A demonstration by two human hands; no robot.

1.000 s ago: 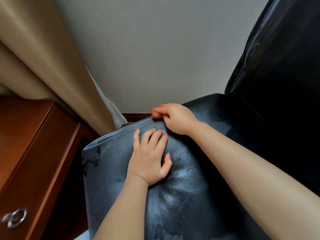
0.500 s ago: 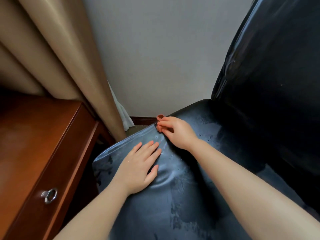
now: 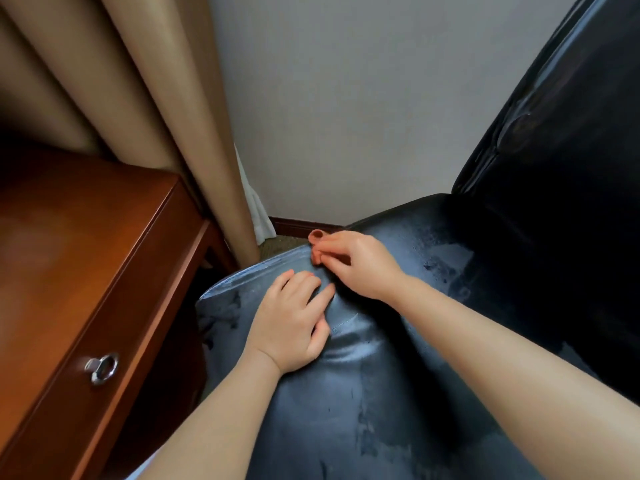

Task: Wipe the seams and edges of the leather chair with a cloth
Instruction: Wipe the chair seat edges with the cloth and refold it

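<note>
The black, worn leather chair seat (image 3: pixel 363 393) fills the lower centre of the frame, its dark glossy backrest (image 3: pixel 571 168) rising at the upper right. The seat's pale piped front edge (image 3: pixel 263 268) runs as a long line from the left middle of the frame up toward the centre, and the seat's long axis stretches from bottom centre toward that edge. Compared with a second ago, the view has tipped so the reddish-brown wooden desk (image 3: pixel 86 254) with its silver ring pull (image 3: pixel 102 368) takes up more of the lower left, and the left hand (image 3: pixel 291 327) has drawn its fingers together: they were splayed flat and now bend somewhat, fingertips pressing the leather just below the edge, holding nothing. The right hand (image 3: pixel 356 263) has stayed at the same spot on the edge, its fingers (image 3: pixel 320 252) curled and pinching at the piping; whether a cloth is inside that pinch I cannot tell, since no cloth shows anywhere in the frame. Judging from this, the wiping proper has hardly advanced along the seam, and the hands seem to be working one stubborn spot. A beige curtain (image 3: pixel 145 116) hangs in the upper left against a grey wall (image 3: pixel 346 98).
</note>
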